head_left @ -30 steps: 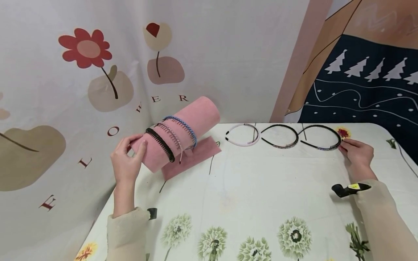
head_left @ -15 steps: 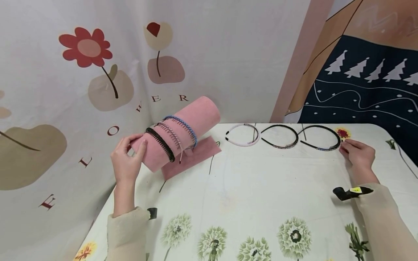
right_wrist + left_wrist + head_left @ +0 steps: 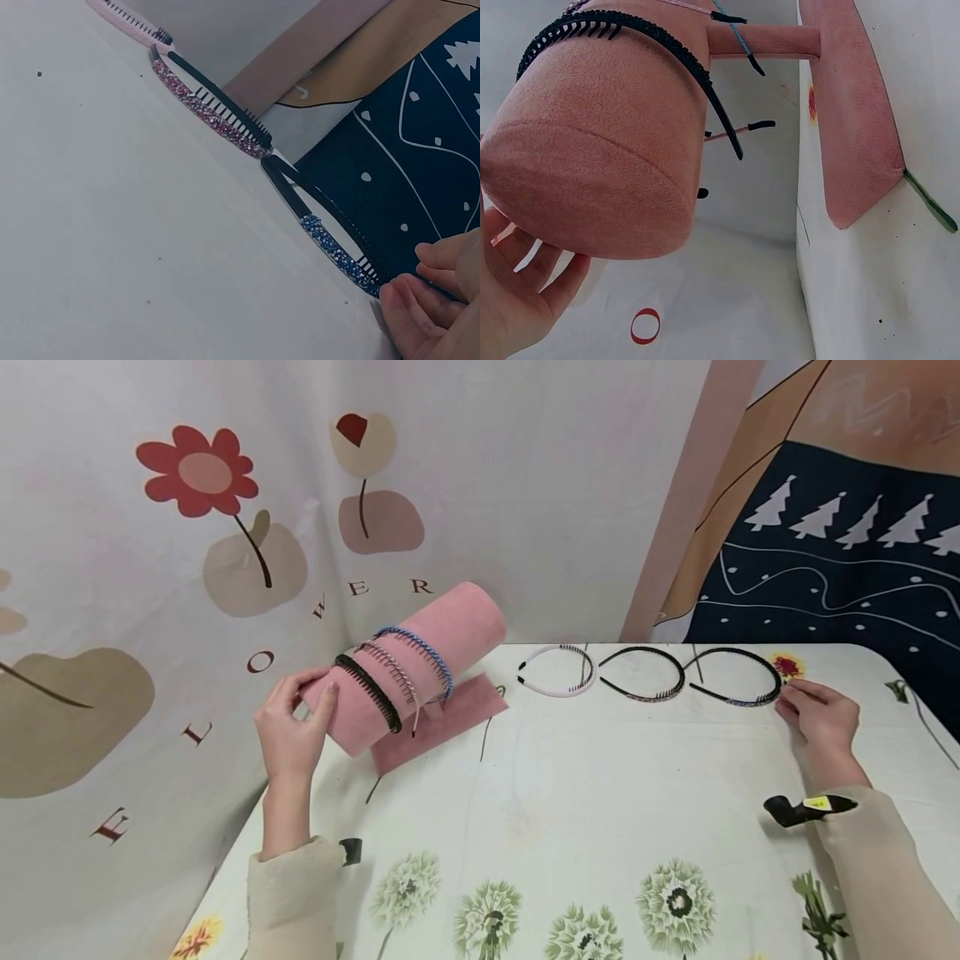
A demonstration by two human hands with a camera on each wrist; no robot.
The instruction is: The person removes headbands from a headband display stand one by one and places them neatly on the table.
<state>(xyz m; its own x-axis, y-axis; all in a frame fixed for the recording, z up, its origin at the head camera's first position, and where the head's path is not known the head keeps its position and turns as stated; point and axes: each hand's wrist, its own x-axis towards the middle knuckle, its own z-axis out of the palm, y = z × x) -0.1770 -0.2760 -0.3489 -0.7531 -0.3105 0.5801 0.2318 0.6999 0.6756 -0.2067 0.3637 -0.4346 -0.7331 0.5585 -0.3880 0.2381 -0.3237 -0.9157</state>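
In the head view my left hand (image 3: 292, 731) grips the near end of a pink plush headband stand (image 3: 472, 618), a tilted cylinder on a stem and flat base. Fitted around it are a black braided headband (image 3: 367, 693), a pale pink one (image 3: 395, 672) and a blue one (image 3: 423, 652). The left wrist view shows my fingers under the cylinder's rounded end (image 3: 592, 195). At the right, my right hand (image 3: 821, 718) pinches the outer curve of a black headband with blue glitter (image 3: 337, 251), which lies on the table.
To its left lie a black headband with pink glitter (image 3: 206, 112) and a light pink headband (image 3: 558, 693), in a row along the back of the table (image 3: 570, 793). A printed curtain (image 3: 540, 510) hangs close behind, with a dark tree-patterned cloth (image 3: 840, 568) at the right.
My right hand shifts only slightly around the edge of the rightmost headband. My left hand, the stand and the headbands hold their places.
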